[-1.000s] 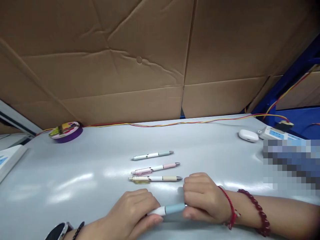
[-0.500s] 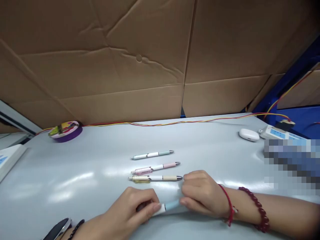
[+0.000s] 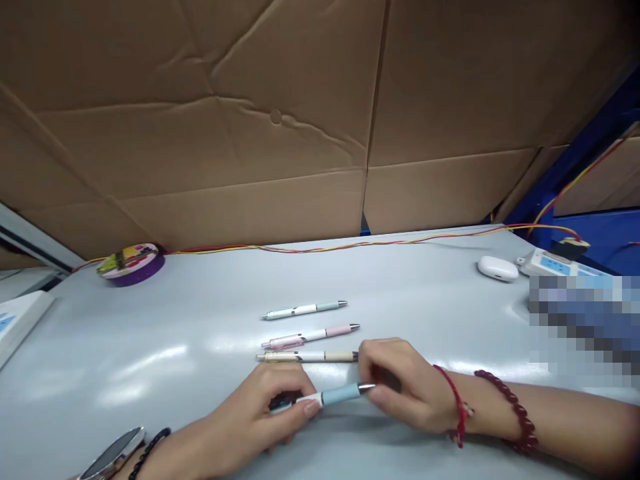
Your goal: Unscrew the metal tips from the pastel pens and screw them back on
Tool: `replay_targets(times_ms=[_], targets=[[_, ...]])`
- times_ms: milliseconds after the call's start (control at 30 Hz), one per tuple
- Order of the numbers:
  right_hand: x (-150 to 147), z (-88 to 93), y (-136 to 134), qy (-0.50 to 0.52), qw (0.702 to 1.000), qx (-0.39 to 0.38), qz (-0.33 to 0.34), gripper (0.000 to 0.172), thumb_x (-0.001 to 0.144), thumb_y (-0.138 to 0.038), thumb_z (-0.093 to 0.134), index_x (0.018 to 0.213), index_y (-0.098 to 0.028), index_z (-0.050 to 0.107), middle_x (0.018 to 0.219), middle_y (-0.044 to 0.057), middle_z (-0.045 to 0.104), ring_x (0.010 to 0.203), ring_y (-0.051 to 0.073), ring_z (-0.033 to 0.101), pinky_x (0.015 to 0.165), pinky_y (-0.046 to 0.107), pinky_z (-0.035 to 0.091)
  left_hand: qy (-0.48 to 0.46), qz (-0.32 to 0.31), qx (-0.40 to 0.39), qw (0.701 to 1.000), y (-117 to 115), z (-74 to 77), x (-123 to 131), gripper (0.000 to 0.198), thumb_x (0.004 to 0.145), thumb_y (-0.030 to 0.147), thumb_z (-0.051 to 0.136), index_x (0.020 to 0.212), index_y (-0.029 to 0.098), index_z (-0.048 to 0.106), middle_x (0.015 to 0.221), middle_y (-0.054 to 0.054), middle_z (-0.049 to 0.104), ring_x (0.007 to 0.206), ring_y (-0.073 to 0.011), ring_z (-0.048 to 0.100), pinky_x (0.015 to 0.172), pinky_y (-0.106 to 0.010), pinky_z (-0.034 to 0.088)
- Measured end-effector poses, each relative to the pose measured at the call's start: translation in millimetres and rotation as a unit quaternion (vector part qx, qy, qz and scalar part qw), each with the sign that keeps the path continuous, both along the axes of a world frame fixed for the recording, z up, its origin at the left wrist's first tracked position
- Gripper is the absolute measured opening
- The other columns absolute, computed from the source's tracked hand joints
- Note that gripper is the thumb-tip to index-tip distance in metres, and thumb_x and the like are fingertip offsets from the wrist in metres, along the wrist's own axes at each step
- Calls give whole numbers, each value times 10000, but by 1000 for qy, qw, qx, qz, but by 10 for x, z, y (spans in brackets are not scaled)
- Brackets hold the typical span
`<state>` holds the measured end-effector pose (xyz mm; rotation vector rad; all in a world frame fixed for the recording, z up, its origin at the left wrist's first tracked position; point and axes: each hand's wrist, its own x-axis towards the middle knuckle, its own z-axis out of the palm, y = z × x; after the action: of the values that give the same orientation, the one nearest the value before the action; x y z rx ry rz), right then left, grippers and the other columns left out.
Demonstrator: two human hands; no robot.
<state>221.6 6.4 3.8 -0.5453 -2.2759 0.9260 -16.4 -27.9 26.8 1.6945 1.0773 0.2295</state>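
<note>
Pen (image 3: 341, 395) pinched in the left hand (image 3: 255, 413) points lengthwise across the gap, its metal tip (image 3: 367, 387) at the half-curled right hand (image 3: 413, 387), whether touching I cannot tell.

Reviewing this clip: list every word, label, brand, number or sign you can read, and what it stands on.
No text is readable.
Purple-sided round object: colourful printed top, no legible words.
Green-grip pen, pink-grip pen, beige-grip pen: dark barrel marks, too small to read.
Blue-grip pen in the left hand: no readable lettering on the visible part.
Watch: no legible digits.
</note>
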Motion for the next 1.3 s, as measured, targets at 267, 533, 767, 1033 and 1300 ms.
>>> replay_targets(times_ms=[267, 533, 767, 1033, 1300], targets=[[-10, -11, -4, -33, 998, 38, -25, 273, 937, -314, 356, 690, -204, 384, 590, -23, 437, 514, 110, 356, 510, 216, 322, 45, 6, 142, 989, 1, -35, -43, 240, 890, 418, 539, 1080, 271, 546, 943, 9, 585, 774, -158, 506, 680, -224, 416], [-5, -39, 16, -35, 998, -42, -16, 343, 940, -344, 382, 630, -196, 372, 533, -59, 339, 472, 87, 290, 470, 207, 277, 39, -34, 182, 982, -6, 32, -12, 184, 953, 373, 451, 1048, 281, 580, 1007, 28, 627, 885, -167, 560, 807, -220, 414], [-29, 23, -17, -8, 996, -76, -48, 93, 893, -211, 452, 909, -168, 533, 713, 7, 563, 595, 105, 487, 576, 201, 412, 42, -9, 139, 989, -13, 79, 9, 338, 975, 434, 349, 983, 217, 608, 863, 1, 607, 732, -148, 561, 733, -208, 459], [-52, 6, 16, -23, 995, -76, -61, 240, 923, -324, 437, 775, -170, 547, 656, -1, 539, 580, 112, 462, 564, 214, 403, 24, -11, 110, 994, 0, 106, 10, 393, 938, 513, 388, 933, 199, 625, 858, -15, 586, 725, -150, 523, 646, -188, 460], [-43, 68, 16, 31, 989, -116, -92, 103, 900, -231, 512, 915, -184, 603, 844, 22, 651, 694, 115, 577, 634, 205, 466, -1, 9, -11, 1000, -7, -11, -94, 473, 948, 542, 347, 1378, 352, 296, 1034, -26, 488, 574, -91, 535, 525, -201, 474]])
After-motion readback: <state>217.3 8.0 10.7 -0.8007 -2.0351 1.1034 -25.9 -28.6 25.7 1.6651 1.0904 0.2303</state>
